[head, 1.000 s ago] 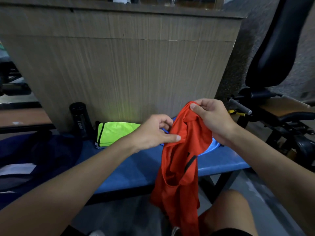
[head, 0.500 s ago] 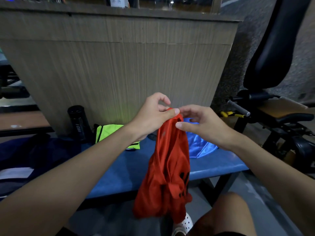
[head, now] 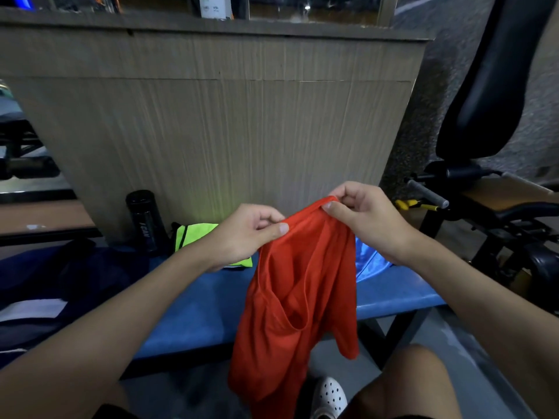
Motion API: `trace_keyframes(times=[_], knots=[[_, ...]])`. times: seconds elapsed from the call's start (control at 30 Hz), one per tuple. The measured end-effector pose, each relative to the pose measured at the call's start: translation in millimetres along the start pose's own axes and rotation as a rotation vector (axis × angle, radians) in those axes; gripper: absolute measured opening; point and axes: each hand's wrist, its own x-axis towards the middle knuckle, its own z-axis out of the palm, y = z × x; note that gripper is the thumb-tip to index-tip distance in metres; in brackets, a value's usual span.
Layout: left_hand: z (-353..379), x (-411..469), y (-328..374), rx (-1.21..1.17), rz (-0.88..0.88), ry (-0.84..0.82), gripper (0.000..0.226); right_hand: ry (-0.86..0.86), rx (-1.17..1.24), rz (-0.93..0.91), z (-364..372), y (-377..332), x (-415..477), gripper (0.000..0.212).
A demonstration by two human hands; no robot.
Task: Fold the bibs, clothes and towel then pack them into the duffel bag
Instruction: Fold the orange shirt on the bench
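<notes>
Above the blue surface [head: 193,313], the left hand [head: 245,234] and right hand [head: 363,216] each pinch the red bib's [head: 296,297] top edge, so it hangs straight, ready to fold.

Blue bench [head: 193,313]: padded top, dark frame. On it: dark navy bag [head: 75,276] at 9 o'clock; black bottle [head: 145,220] upright at 10 o'clock; folded neon yellow bib [head: 193,237] at 11 o'clock, just beside the bottle; shiny blue garment [head: 367,261] at 2 o'clock.
</notes>
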Motion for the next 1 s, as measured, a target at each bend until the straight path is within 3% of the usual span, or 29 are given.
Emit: trace_keyframes(times=[0.1, 0.3, 0.4, 0.53, 0.67, 0.77, 1.0], knots=[[-4.7, -0.5, 1.7, -0.014, 0.016, 0.059, 0.021, -0.087, 0.034, 0.023, 2.5, -1.3, -0.9, 0.008], [-5.4, 1.7, 9.0, -0.093, 0.040, 0.143, 0.024, -0.331, -0.074, 0.091, -2.0, -10.8, 1.3, 0.034], [-5.8, 0.3, 10.2, -0.049, 0.046, 0.109, 0.014, -0.230, -0.227, 0.008, -2.6, -8.5, 7.0, 0.032], [-6.0, -3.4, 0.0, 0.107, 0.092, 0.059, 0.033, 0.008, -0.253, -0.072, -3.5, -4.0, 13.4, 0.030], [-9.2, -10.1, -15.7, 0.092, 0.071, 0.037, 0.019, 0.208, -0.208, -0.071, -11.2, -2.9, 21.7, 0.034], [-15.1, -10.5, -22.3, 0.090, 0.055, 0.057, 0.011, 0.243, -0.245, -0.079, -19.1, 0.1, 24.9, 0.034], [-25.6, -2.7, -12.9, 0.068, 0.094, 0.243, 0.027, 0.201, -0.255, -0.073, -24.4, 11.2, 22.8, 0.026]])
